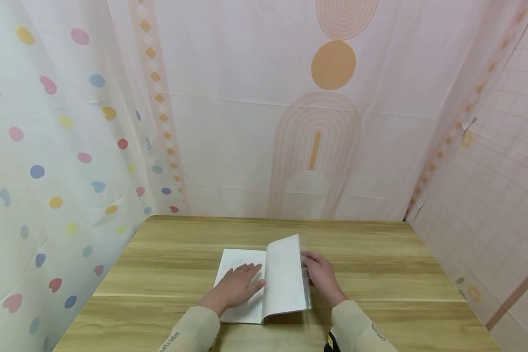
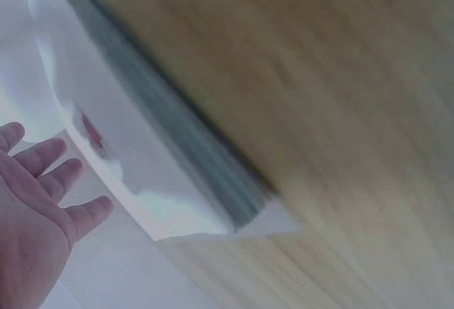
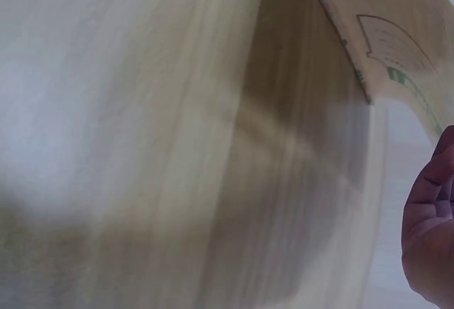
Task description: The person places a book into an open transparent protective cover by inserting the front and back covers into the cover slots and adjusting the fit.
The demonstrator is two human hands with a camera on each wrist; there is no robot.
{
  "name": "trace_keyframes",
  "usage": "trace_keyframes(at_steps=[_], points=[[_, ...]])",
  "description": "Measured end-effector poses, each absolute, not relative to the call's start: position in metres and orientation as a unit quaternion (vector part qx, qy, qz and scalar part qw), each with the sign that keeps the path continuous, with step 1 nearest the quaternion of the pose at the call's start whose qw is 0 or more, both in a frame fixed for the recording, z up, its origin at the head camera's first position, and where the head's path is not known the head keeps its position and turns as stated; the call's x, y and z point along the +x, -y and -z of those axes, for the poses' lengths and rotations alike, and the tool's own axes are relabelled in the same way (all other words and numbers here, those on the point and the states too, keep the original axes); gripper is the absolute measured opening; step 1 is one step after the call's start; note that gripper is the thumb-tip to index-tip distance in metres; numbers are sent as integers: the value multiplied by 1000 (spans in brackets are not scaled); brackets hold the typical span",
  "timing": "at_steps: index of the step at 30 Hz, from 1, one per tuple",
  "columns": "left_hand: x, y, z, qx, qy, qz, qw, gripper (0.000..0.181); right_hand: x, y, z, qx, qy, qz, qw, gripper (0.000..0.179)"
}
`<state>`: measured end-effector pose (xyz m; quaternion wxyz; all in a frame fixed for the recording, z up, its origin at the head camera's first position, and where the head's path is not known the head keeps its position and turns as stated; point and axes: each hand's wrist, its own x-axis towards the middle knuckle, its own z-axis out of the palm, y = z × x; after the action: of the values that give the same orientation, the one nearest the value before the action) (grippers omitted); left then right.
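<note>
An open book (image 1: 283, 278) lies near the front of the table, its right-hand pages raised and curving up from the spine. My left hand (image 1: 237, 288) rests on the white left page (image 1: 246, 313), fingers straight and slightly spread. At the outer edge of the raised part, my right hand (image 1: 321, 274) grips the book, with some fingers hidden behind it. A clear plastic strip (image 1: 307, 291) shows along that edge. In the right wrist view the printed cover (image 3: 397, 40) bends up above the curled fingers. The left wrist view shows the thick page block (image 2: 177, 132) beside my left hand.
The wood-grain table (image 1: 378, 274) extends around the book on all sides. Behind it hangs a pale curtain (image 1: 229, 146) with arch patterns; a dotted curtain (image 1: 70, 195) hangs at the left and a checked one (image 1: 501, 186) at the right.
</note>
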<state>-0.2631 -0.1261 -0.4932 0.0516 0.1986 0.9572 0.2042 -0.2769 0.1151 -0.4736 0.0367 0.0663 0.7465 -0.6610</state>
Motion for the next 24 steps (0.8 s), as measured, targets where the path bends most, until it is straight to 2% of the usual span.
trace_keyframes(at_steps=[13,24], points=[[-270,133,474,202,-946,-255,20,54,-272,-96,466,-39,-690,715,105,42],[-273,139,457,200,-918,-341,23,57,-261,-82,470,-116,-698,694,133,44]])
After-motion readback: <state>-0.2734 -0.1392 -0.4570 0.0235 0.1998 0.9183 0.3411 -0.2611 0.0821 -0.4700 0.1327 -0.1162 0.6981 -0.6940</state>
